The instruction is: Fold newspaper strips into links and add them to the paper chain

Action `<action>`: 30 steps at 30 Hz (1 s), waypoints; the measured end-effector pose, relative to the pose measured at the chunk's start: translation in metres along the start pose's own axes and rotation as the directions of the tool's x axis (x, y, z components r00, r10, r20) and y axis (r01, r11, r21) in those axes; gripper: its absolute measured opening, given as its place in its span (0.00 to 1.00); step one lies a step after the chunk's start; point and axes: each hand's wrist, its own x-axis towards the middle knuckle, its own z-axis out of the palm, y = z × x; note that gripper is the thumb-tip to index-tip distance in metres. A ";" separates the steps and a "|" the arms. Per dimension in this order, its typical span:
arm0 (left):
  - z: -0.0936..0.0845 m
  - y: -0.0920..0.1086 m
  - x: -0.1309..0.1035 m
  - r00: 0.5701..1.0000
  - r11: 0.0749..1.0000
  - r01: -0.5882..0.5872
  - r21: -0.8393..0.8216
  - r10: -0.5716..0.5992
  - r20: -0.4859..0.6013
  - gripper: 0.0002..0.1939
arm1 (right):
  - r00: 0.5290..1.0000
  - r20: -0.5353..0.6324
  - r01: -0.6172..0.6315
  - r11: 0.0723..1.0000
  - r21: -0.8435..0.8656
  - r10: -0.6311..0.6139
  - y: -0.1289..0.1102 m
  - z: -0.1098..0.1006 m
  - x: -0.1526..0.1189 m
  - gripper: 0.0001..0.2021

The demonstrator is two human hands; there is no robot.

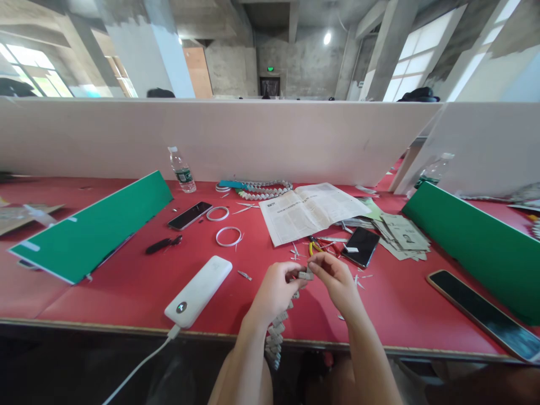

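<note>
A grey zigzag chain of folded paper (275,336) hangs down over the table's front edge from my left hand (276,286). The fingers of that hand are closed around its upper end. My right hand (333,277) pinches at the tip of the chain, thumb and forefinger together; any separate strip between them is too small to make out. Just beyond the hands lie pliers with yellow and red handles (314,246) and white paper scraps (295,252). A black phone (361,247) rests right of the pliers.
An open printed sheet (307,208) and a stack of printed paper pieces (403,236) lie behind. Left are a white power bank (198,292) with a cable, white rings (228,237), another phone (189,216) and a bottle (182,171). Green boards (97,230) flank the red table.
</note>
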 end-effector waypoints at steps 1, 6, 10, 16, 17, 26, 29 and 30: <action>-0.001 0.001 0.000 1.000 1.000 -0.001 0.000 0.001 0.002 0.12 | 1.000 -0.010 0.013 1.000 -0.009 -0.013 -0.001 0.001 0.000 0.09; -0.003 0.003 0.000 0.999 0.994 -0.053 -0.096 0.053 0.003 0.12 | 0.999 -0.037 0.036 0.999 0.001 -0.036 -0.006 0.002 -0.003 0.08; -0.002 0.004 0.002 0.996 0.967 -0.079 -0.244 0.064 -0.068 0.13 | 0.994 -0.079 0.077 0.996 0.046 -0.073 -0.006 0.002 -0.004 0.11; -0.003 0.007 0.000 0.990 0.921 -0.139 -0.363 0.116 -0.086 0.13 | 0.982 -0.022 0.189 0.982 -0.021 -0.190 -0.010 0.003 -0.007 0.10; -0.003 0.007 0.000 0.991 0.916 -0.131 -0.378 0.112 -0.072 0.13 | 0.976 -0.025 0.217 0.975 -0.042 -0.218 -0.011 0.003 -0.008 0.10; -0.008 0.009 -0.001 0.998 0.915 -0.048 -0.401 0.032 -0.048 0.15 | 0.961 0.032 0.277 0.958 -0.082 -0.275 -0.014 0.005 -0.007 0.08; -0.008 0.007 0.001 0.994 0.929 -0.082 -0.361 0.051 -0.095 0.14 | 0.955 0.074 0.296 0.947 -0.124 -0.289 -0.016 0.007 -0.008 0.11; -0.008 0.006 0.001 0.992 0.936 -0.095 -0.340 0.061 -0.111 0.14 | 0.953 0.088 0.300 0.943 -0.142 -0.290 -0.017 0.008 -0.008 0.11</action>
